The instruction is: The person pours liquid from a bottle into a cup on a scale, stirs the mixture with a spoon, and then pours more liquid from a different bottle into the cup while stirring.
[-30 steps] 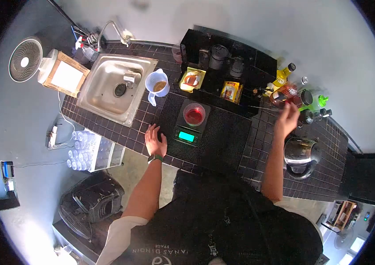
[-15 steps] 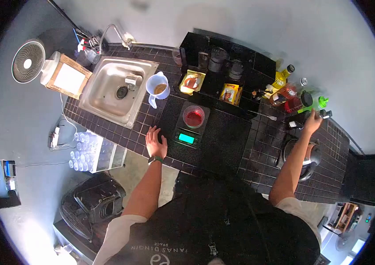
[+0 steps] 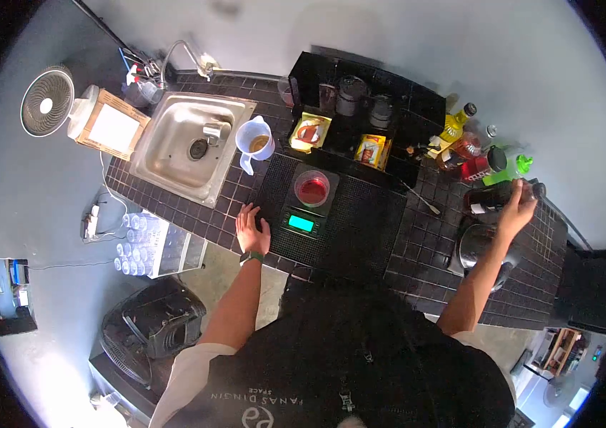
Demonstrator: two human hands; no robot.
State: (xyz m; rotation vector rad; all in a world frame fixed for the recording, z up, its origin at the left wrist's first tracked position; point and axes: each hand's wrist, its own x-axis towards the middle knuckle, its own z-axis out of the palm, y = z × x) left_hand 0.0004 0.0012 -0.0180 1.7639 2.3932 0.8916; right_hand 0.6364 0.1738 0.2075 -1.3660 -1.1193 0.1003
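My left hand (image 3: pixel 253 230) rests flat on the tiled counter at the left edge of a black mat, fingers spread. To its right, a digital scale (image 3: pixel 301 223) with a lit green display bears a clear cup (image 3: pixel 312 189) of red liquid. On the far right, my right hand (image 3: pixel 518 212) has its fingers closed around the upper part of a dark bottle (image 3: pixel 487 199); a black cap shows just past the fingertips. A green-capped bottle (image 3: pixel 510 170) and a red bottle (image 3: pixel 480 167) stand beside it. Closer to my body is a kettle (image 3: pixel 476 246), partly covered by my forearm.
A light-blue measuring jug (image 3: pixel 254 145) with brown contents stands between the sink (image 3: pixel 217 187) and the mat (image 3: pixel 360 225). Behind the scale, a black shelf (image 3: pixel 417 107) holds jars and yellow packets (image 3: pixel 310 132). A long-handled utensil (image 3: pixel 423 200) lies right of the mat. A small fan (image 3: pixel 47 103) is far left.
My right hand has shifted right and slightly toward me, at the dark bottle's top. The long-handled utensil's outer end now points more toward me. My left hand has stayed in place.
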